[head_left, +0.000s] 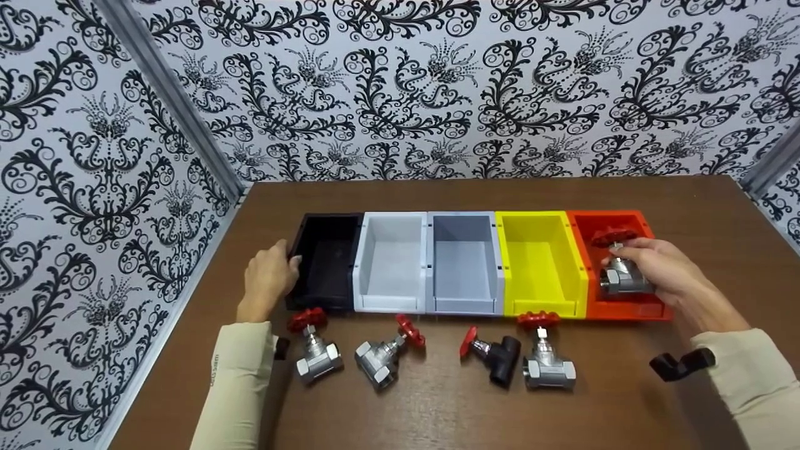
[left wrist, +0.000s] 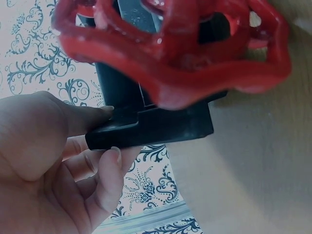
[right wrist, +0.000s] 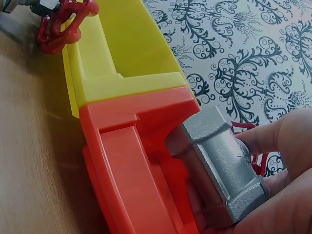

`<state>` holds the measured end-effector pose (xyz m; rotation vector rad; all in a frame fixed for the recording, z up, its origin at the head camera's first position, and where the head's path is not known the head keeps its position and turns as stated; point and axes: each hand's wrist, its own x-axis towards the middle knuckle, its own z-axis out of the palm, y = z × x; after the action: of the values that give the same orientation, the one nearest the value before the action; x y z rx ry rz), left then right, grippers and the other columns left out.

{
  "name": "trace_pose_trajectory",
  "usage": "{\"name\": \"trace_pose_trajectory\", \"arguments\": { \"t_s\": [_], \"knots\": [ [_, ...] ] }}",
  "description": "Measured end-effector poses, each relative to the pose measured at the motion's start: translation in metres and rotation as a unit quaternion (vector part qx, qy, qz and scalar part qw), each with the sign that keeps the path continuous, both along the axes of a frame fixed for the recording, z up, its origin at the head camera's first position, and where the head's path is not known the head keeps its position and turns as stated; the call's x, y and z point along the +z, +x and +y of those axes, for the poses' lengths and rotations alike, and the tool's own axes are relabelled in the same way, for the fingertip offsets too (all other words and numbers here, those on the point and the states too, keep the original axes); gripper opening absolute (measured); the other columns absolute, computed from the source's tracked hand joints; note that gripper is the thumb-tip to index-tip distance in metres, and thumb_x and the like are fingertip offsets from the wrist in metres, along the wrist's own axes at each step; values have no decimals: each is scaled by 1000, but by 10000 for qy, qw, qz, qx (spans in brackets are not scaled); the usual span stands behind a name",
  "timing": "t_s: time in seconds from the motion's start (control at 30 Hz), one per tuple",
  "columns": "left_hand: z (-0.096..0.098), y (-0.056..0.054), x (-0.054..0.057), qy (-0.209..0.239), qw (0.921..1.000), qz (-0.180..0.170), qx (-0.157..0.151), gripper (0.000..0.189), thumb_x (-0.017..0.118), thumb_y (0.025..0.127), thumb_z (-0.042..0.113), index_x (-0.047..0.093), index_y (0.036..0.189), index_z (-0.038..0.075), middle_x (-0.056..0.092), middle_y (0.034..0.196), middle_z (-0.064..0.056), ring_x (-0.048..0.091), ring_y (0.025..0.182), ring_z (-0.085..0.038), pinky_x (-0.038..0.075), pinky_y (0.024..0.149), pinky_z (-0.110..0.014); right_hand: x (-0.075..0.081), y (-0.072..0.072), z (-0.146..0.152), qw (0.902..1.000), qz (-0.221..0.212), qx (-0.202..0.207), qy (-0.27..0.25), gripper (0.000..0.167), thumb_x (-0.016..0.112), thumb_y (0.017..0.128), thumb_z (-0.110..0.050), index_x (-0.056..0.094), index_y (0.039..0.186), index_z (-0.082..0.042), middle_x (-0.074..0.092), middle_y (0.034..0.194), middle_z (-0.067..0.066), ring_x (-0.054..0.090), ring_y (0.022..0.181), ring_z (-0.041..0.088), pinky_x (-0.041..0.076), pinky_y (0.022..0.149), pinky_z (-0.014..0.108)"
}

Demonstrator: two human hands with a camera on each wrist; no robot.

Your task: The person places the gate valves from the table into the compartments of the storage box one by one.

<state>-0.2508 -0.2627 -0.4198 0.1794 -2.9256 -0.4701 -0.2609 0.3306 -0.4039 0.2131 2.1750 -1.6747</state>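
My right hand (head_left: pixel 672 272) grips a metal gate valve (head_left: pixel 625 275) with a red handwheel, held over the red-orange bin (head_left: pixel 637 310) at the row's right end. Its silver body (right wrist: pixel 217 161) overlaps the bin's opening in the right wrist view. At the other end, my left hand (head_left: pixel 270 275) pinches the side wall of the black bin (head_left: pixel 322 303), thumb at the rim and fingers outside. In the left wrist view a red handwheel (left wrist: pixel 175 63) hides part of that bin.
White (head_left: pixel 392 304), grey (head_left: pixel 465 306) and yellow (head_left: pixel 545 307) bins stand between the outer two. Before the row lie a left valve (head_left: pixel 319 359), a tilted silver valve (head_left: pixel 378 359), a black-bodied valve (head_left: pixel 503 359) and another silver valve (head_left: pixel 549 369). A patterned wall (head_left: pixel 425 94) rises behind.
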Motion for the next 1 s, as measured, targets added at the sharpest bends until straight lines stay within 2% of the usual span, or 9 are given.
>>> {"name": "trace_pose_trajectory", "arguments": {
  "t_s": [0.23, 0.6, 1.0],
  "knots": [
    [0, 0, 0, 28, 10000, -61, 0, 29, 59, 97, 24, 57, 108, -4, 62, 108, -39, 60, 98, -59, 46, 80, -66, -3, -5, 1, 9999, -49, -58, -95, 34, 48, 104, -24, 42, 126, 1, 67, 89, -10, 65, 80, 8, 56, 76, 26],
    [0, 0, -1, -25, 10000, -11, -19, 30, 59, 98, 23, 58, 109, -4, 64, 106, -38, 61, 98, -57, 47, 79, -65, -14, -11, -4, 9992, 61, -68, 397, 49, 48, 103, -29, 40, 136, 6, 60, 91, -6, 62, 79, 8, 56, 74, 25],
    [-2, -2, -3, -20, 10000, 5, -10, 33, 59, 97, 25, 58, 112, -5, 63, 107, -38, 61, 96, -57, 47, 79, -65, -18, -16, -8, 9953, 14, 1, 971, 65, 48, 102, -38, 33, 146, 7, 51, 112, 9, 58, 88, 13, 55, 78, 26]
  ]
}}
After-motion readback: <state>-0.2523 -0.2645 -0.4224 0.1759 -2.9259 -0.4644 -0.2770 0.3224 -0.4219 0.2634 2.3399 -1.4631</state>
